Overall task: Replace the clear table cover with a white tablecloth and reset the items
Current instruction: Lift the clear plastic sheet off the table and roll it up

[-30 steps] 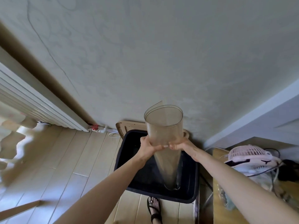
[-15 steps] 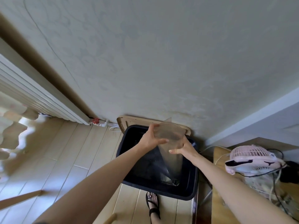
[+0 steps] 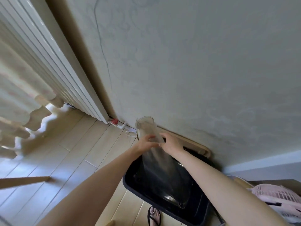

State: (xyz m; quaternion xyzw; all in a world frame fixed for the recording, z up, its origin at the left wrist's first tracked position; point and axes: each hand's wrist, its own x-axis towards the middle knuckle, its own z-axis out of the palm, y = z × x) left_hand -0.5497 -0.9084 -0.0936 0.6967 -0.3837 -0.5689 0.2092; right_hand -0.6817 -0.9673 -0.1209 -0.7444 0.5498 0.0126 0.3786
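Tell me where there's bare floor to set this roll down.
Free: the plank floor left of the black bin, out to the curtain. Crowded: the bin, holding the rolled clear cover, and the right side by the pink fan.

i see a black plastic bin [image 3: 201, 214] on the pale wood floor [image 3: 78, 154], set close to the grey wall [image 3: 195, 70]. a tan board [image 3: 199, 148] leans against the wall just behind the bin. a white radiator [image 3: 48, 62] stands at left with a red valve [image 3: 114, 121] at its foot. cream curtains [image 3: 17, 95] hang beside it. at right, what looks like a pink fan [image 3: 278, 195].
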